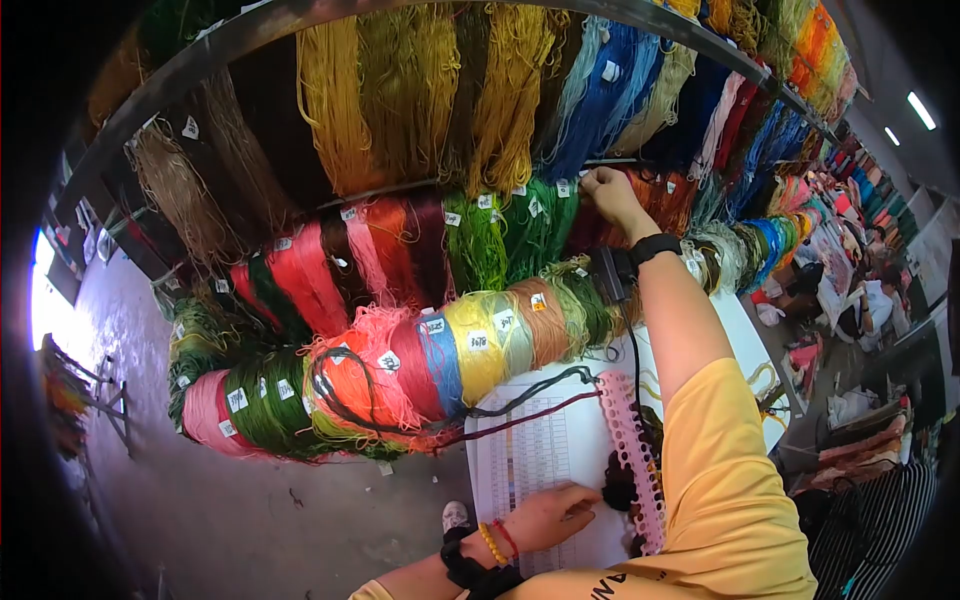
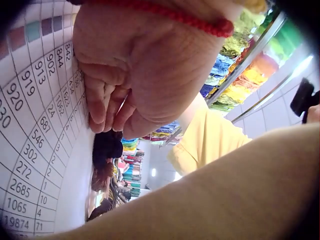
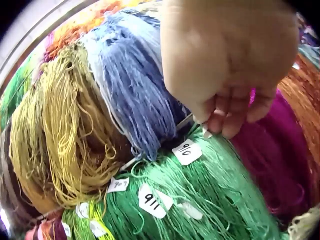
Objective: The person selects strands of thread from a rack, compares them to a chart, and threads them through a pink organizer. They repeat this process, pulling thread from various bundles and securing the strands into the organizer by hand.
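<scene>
My right hand [image 1: 612, 200] reaches up to the rack. Its thumb and fingertips pinch a small white paper label [image 3: 206, 133] at the top of the light green thread skein [image 3: 232, 167]. Neighbouring green skeins carry handwritten labels, among them 911 [image 3: 155, 201] and 910 [image 3: 187, 151]. To the right of these fingers hangs a magenta skein [image 3: 272, 160]. Down at the table, my left hand [image 1: 548, 516] rests over a printed number chart [image 1: 515, 425], its fingers loosely bent and holding nothing. Colour swatches and number columns show beside this hand in the left wrist view.
Golden skeins [image 1: 375, 100] and blue skeins [image 1: 610, 95] hang on the upper rail. A thick roll of labelled threads [image 1: 480, 340] crosses before me. A pink perforated strip [image 1: 632, 460] with thread lies on the white table. A black cable [image 1: 637, 350] trails from my right wrist.
</scene>
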A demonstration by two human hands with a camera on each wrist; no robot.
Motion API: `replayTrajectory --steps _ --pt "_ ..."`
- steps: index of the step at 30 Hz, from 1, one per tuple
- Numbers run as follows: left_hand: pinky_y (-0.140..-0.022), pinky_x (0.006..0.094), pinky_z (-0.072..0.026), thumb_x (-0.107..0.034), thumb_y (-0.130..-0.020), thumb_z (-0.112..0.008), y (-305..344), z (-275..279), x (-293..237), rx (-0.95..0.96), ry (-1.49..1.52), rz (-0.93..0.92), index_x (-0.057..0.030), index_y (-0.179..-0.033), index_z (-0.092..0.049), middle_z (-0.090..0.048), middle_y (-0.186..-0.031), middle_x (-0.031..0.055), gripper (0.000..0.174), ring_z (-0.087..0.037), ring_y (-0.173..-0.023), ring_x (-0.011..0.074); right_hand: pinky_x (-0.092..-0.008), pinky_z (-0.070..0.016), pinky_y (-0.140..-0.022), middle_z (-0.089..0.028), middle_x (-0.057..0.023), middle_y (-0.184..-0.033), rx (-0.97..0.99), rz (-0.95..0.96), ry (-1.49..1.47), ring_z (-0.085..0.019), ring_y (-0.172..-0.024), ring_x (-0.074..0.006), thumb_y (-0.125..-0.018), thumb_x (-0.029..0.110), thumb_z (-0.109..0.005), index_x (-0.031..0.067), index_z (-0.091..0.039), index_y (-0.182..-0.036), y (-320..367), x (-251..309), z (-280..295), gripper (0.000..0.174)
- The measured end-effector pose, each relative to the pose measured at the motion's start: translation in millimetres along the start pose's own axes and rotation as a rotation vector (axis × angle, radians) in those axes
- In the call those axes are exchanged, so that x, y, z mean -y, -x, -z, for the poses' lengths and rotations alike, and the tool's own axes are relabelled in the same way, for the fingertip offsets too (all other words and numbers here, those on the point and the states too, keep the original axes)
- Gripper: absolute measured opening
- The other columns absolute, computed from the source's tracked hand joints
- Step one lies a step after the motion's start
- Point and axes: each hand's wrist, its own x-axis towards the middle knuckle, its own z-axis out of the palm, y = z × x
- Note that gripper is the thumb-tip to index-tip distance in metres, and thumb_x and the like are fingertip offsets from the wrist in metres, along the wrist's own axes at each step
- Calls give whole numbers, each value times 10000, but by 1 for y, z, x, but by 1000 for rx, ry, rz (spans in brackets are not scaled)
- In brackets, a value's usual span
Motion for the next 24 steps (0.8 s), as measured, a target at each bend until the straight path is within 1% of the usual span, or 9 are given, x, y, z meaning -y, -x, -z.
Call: replayTrajectory --steps 2,4,5,8,11,14,17,20,24 --pt "-775 301 -495 -124 -845 -582 0 0 0 -6 -1 -23 -41 -1101 -543 -597 -974 125 272 -622 -893 228 -255 -440 -624 -579 -15 -769 -15 -88 -28 -515 -658 -113 -895 143 -537 19 -586 -865 15 22 0 136" --pt "-753 318 -495 -152 -847 -581 0 -1 3 -28 14 -56 -45 -1087 -542 -591 -956 135 266 -619 -863 253 -259 -445 -618 -587 -25 -747 -116 59 86 -524 -650 -111 -879 159 -557 11 -598 -850 0 -2 0 156" --pt "-754 318 -494 -155 -848 -580 0 -1 3 -26 21 -53 -45 -1088 -542 -590 -955 135 266 -619 -863 253 -261 -447 -615 -592 -29 -737 -167 133 143 -528 -646 -109 -871 168 -567 7 -604 -842 1 1 -1 167" --pt "-758 316 -491 -164 -853 -574 1 -1 4 -15 33 -44 -49 -1092 -542 -589 -955 135 267 -617 -863 256 -373 -482 -721 -651 -182 -844 -119 96 430 -634 -790 -319 -775 245 -618 37 -661 -861 14 10 2 229" --pt "-760 316 -490 -174 -858 -568 1 0 5 -5 24 -35 -53 -1098 -541 -587 -960 136 270 -617 -865 258 -379 -482 -747 -648 -196 -838 142 20 454 -631 -831 -331 -753 260 -632 41 -675 -842 26 14 -4 240" --pt "-761 317 -489 -176 -860 -564 1 0 5 -7 26 -34 -56 -1102 -540 -586 -965 136 272 -616 -868 260 -392 -482 -754 -647 -194 -843 -4 -7 576 -629 -840 -333 -749 270 -633 47 -676 -845 34 26 -9 247" --pt "-762 317 -490 -170 -859 -565 1 0 6 -5 27 -37 -55 -1104 -539 -586 -966 135 272 -617 -868 260 -399 -481 -764 -644 -197 -837 -51 -19 606 -628 -840 -334 -746 260 -626 64 -681 -849 37 31 -13 229" --pt "-760 318 -492 -157 -856 -568 0 1 4 -3 21 -39 -53 -1104 -539 -587 -967 133 271 -618 -868 256 -397 -480 -762 -642 -198 -836 -91 3 591 -625 -844 -338 -735 239 -616 72 -676 -844 33 22 -14 208" --pt "-760 317 -495 -138 -851 -573 1 1 3 -11 32 -48 -51 -1103 -538 -588 -966 132 269 -619 -872 253 -392 -481 -752 -641 -194 -816 -84 53 529 -624 -827 -341 -721 224 -606 67 -662 -839 34 16 -11 205"
